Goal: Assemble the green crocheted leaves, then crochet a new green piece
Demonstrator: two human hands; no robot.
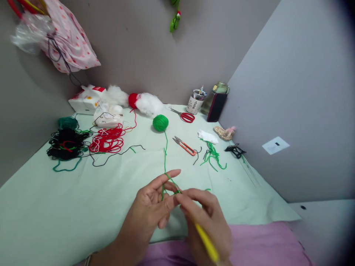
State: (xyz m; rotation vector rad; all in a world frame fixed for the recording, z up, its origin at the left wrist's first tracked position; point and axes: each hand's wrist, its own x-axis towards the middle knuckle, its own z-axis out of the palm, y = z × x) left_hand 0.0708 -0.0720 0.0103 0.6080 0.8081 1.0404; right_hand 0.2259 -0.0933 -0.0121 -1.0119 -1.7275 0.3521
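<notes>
A small bit of green crochet work (177,192) is pinched between the thumb and fingers of my left hand (151,207), whose index finger stretches out with the yarn over it. From there the green yarn strand (165,159) runs up to a green yarn ball (160,123) on the table. My right hand (208,216) is closed on a crochet hook (206,242) with a yellow handle. The hook's tip meets the green work at my left fingertips, and the fingers partly hide both.
Orange thread snips (184,145), red-handled scissors (186,117) and green yarn scraps (212,157) lie beyond my hands. At left are tangled black yarn (68,143) and red yarn (108,140). White stuffing (149,104), a pen cup (195,103) and a phone (217,107) line the back.
</notes>
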